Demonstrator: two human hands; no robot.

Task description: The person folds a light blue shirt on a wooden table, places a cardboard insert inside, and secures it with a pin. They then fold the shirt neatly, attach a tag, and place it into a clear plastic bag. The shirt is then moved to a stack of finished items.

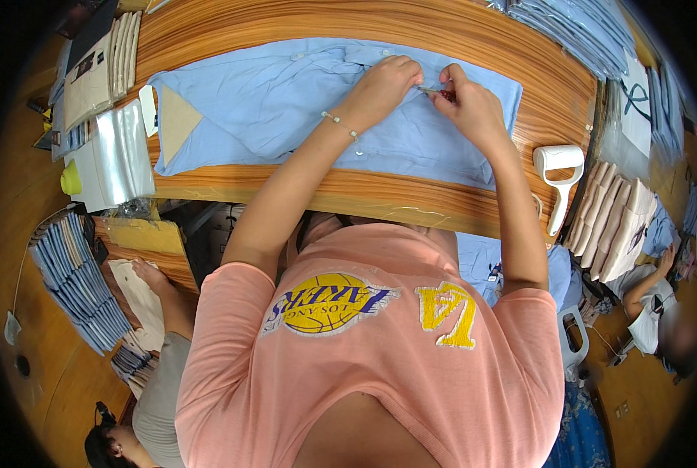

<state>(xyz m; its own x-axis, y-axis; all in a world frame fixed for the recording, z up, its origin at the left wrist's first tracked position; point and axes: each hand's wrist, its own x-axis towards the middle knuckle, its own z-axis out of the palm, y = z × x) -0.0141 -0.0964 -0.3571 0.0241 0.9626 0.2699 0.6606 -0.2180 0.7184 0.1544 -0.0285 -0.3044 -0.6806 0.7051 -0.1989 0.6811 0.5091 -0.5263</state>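
Observation:
A light blue shirt [270, 109] lies spread lengthwise across the wood-grain table [247, 23], buttons along it and a beige card triangle [178, 129] showing at its left end. My left hand [391, 86] is closed over the shirt's right half, its fingertips pinching what looks like a bit of the cloth. Close beside it, my right hand [469, 101] grips small thread snips [446, 94] with reddish handles. Their metal tip points left at my left fingertips. Whether a thread lies between the blades is too small to tell.
A white lint roller [559, 168] rests at the table's right. Clear plastic sleeves [122, 152] and packed beige garments [102, 74] are at the left, folded blue shirts [574, 31] far right. Co-workers sit at lower left, a hand [152, 277] on beige cloth, and at far right.

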